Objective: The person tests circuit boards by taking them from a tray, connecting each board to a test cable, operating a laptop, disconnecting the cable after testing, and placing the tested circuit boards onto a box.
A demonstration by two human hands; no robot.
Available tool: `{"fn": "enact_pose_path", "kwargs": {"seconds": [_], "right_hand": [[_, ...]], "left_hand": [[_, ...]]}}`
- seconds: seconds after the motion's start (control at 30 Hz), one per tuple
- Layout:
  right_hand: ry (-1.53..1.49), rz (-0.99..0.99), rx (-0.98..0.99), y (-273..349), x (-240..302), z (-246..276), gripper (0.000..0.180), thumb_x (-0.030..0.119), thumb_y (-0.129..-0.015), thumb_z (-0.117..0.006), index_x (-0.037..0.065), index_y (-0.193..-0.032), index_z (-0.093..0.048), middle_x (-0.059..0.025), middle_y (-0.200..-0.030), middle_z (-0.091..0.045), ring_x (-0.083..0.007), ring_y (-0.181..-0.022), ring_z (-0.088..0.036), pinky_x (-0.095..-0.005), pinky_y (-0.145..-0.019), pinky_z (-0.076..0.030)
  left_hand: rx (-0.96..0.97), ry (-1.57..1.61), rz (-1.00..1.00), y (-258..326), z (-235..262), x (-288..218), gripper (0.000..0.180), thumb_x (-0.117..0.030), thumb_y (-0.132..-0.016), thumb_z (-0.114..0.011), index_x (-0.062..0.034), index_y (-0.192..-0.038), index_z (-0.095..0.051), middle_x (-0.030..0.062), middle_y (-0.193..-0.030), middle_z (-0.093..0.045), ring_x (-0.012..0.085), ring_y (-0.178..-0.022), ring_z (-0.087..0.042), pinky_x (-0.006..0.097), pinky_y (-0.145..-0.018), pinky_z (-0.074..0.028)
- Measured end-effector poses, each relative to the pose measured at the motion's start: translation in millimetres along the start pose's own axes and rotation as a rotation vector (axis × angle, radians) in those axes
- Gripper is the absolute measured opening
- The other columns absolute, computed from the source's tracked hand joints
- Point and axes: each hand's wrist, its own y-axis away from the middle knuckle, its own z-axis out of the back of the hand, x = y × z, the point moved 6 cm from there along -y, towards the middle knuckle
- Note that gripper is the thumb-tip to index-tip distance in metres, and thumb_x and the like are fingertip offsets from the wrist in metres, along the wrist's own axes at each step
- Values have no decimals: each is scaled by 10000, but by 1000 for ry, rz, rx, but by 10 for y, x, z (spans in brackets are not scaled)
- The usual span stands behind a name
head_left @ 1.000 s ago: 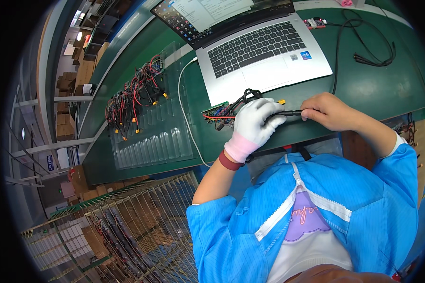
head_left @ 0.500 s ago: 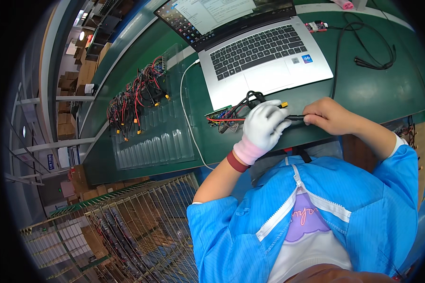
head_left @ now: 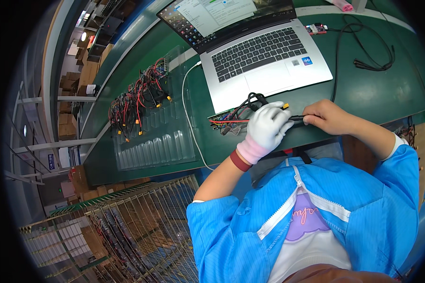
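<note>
My left hand (head_left: pixel 267 126), in a white glove with a pink cuff, is closed around wires and one end of a black cable connector (head_left: pixel 296 118). The bare right hand (head_left: pixel 329 118) pinches the connector's other end between thumb and fingers. A yellow plug (head_left: pixel 285 106) pokes out just above the gloved fingers. Left of the glove, a small green circuit board (head_left: pixel 220 118) with red and black wires lies against the laptop's front edge. Black cable loops (head_left: pixel 253 100) rise behind the glove. What the gloved fingertips grip is partly hidden.
An open silver laptop (head_left: pixel 274 87) stands behind my hands, a white cable (head_left: pixel 189 113) at its left. Farther left, wired boards (head_left: pixel 139 96) lie by clear plastic trays (head_left: pixel 156 151). At right, a black cable (head_left: pixel 363 49) coils near a small red board (head_left: pixel 316 29). A wire rack (head_left: pixel 141 226) stands lower left.
My gloved left hand and the circuit board have shifted very slightly to the right. A small box with a green bar now shows on the laptop screen. Both hands keep their hold.
</note>
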Motion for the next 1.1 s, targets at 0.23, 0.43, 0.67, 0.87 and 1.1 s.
{"fn": "enact_pose_path", "kwargs": {"seconds": [0.23, 0.43, 0.67, 0.87, 1.1], "right_hand": [[-10, 16, -65, 43, 21, 65, 156, 92, -861, -638, -30, -959, -644, -159, -785, -618, -311, -699, -592, -377, -639, -463], [98, 207, -178, 69, 131, 102, 179, 118, -869, -626, -20, -979, -658, -183, -845, -641, -367, -760, -618, -414, -675, -489], [90, 155, -137, -11, -47, -9, 190, 131, -863, -636, -18, -976, -665, -176, -837, -650, -366, -782, -628, -397, -732, -506], [254, 121, -426, -115, -118, 505, 266, 167, -858, -655, 33, -1087, -645, -152, -1021, -646, -330, -978, -599, -399, -865, -473], [485, 7, -717, -612, -729, 1086, 285, 87, -882, -523, 55, -1163, -562, -113, -1138, -601, -309, -1163, -498, -403, -992, -375]], "left_hand": [[191, -3, 140, 72, -34, 106, 292, -302, -832, -685, -72, -1010, -655, 119, -955, -658, 313, -951, -631, 390, -818, -503], [63, 70, 95, -17, -8, 57, 253, -239, -825, -685, -36, -972, -650, 145, -964, -670, 334, -909, -642, 408, -810, -506], [173, -139, 120, 70, -142, 97, 299, -221, -797, -702, -38, -1023, -636, 114, -973, -648, 300, -979, -618, 411, -916, -482], [-35, -264, 18, 168, 319, -76, 486, -277, -800, -696, -38, -1207, -578, 124, -1041, -588, 296, -989, -573, 531, -1090, -337], [-372, -631, 251, 919, 572, 148, 555, -431, -942, -515, 11, -1275, -477, 176, -1202, -526, 350, -1116, -525, 605, -1104, -246]]}}
